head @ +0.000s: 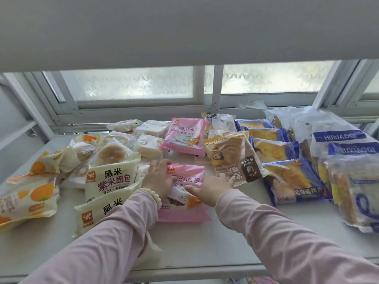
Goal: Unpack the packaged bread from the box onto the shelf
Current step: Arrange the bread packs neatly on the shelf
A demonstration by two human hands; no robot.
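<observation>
A pink bread packet (187,177) lies on the white shelf (205,249), on top of another pink packet (182,216). My left hand (159,178) grips its left end, fingers curled over the top edge. Against its right side rests my right hand (211,186), fingers stretched toward the brown packet (235,158). A third pink packet (185,136) lies further back. The box is out of view.
Cream packets (110,179) and orange-printed packets (28,201) fill the left of the shelf. Blue packets (295,181) and clear bagged loaves (352,181) fill the right. A window frame (213,103) runs behind, and an upper shelf board (184,29) hangs overhead.
</observation>
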